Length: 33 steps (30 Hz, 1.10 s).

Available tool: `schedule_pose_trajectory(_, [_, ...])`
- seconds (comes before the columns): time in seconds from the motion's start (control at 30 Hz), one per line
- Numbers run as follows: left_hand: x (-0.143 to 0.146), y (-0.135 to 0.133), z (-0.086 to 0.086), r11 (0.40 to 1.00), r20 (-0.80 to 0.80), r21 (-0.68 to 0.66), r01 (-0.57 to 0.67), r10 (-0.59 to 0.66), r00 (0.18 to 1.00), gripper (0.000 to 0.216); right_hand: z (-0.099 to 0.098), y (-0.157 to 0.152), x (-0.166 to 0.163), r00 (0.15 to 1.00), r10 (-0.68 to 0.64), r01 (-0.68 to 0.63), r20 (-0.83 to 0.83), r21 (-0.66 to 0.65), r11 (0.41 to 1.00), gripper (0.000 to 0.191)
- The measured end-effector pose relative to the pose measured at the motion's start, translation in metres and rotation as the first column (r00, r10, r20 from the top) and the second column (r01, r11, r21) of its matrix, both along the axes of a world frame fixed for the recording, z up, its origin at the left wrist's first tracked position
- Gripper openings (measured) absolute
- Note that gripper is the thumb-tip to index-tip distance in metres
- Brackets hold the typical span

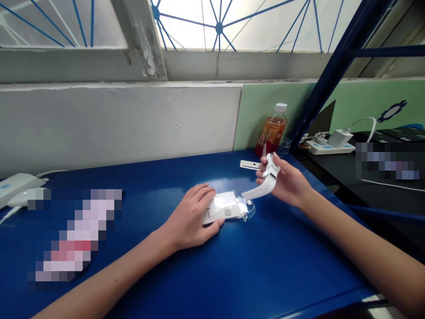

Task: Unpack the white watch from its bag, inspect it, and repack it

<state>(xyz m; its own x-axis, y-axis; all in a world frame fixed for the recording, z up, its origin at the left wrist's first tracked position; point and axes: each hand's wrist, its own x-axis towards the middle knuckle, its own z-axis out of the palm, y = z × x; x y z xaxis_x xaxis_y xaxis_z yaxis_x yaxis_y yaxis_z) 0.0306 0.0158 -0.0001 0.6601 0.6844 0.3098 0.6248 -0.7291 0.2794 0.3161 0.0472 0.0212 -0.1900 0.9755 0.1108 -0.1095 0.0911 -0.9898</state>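
My right hand [289,179] is raised a little above the blue table and grips a white wristwatch [272,167] by its case, between thumb and fingers. The loose white strap hangs down to the left, its end close over a clear plastic pouch [241,208]. That pouch lies flat, with white printed paper and a small code showing inside, and a round snap at its right end. My left hand [195,217] holds the pouch's left end, fingers over the far side and thumb along the near edge. A flat white strip [249,165] with a dark line lies behind the watch.
A bottle of reddish drink [272,130] with a white cap stands at the back right, beside a small clear cup [284,145]. A blurred-out flat item [79,235] and a white power strip [20,186] lie at left. A blue metal post [327,84] rises at right, near another power strip [332,147].
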Motion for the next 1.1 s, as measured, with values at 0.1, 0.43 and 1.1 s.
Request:
schedule_pose_trajectory(0.1, [0.000,0.000,-0.001,1.000,-0.018,0.007,-0.016,0.016,1.000,0.063,-0.001,-0.004,-0.003,0.998,0.005,-0.008,0.056,0.061,0.998,0.033])
schedule_pose_trajectory(0.43, [0.007,-0.007,0.026,0.984,0.258,-0.159,0.085,-0.041,0.965,0.041,0.021,-0.007,-0.036,0.900,0.150,-0.250,-0.410,-0.203,0.947,0.020])
schedule_pose_trajectory(1.1, [0.037,-0.015,0.030,0.031,0.608,-0.672,0.740,0.594,0.527,0.048,0.030,0.019,-0.109,0.651,0.402,-0.655,-0.643,-0.208,0.727,0.057])
